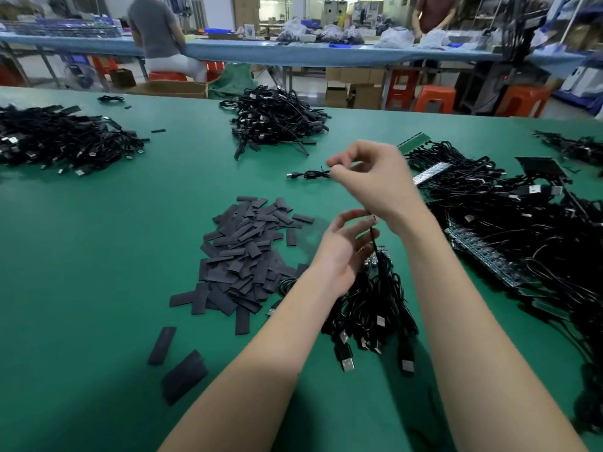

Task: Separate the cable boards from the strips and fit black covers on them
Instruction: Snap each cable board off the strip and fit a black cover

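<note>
My left hand is raised over the green table, fingers curled round the cables of a hanging bundle whose USB plugs dangle below. A bit of blue board strip shows just under that hand. My right hand is higher and farther out, its fingertips pinched on the end of a single black cable that stretches left. A heap of flat black covers lies left of my hands.
Cable piles lie at far left and far centre. A tangle of cables on board strips fills the right side. Two loose covers lie near the front. People work at a bench behind.
</note>
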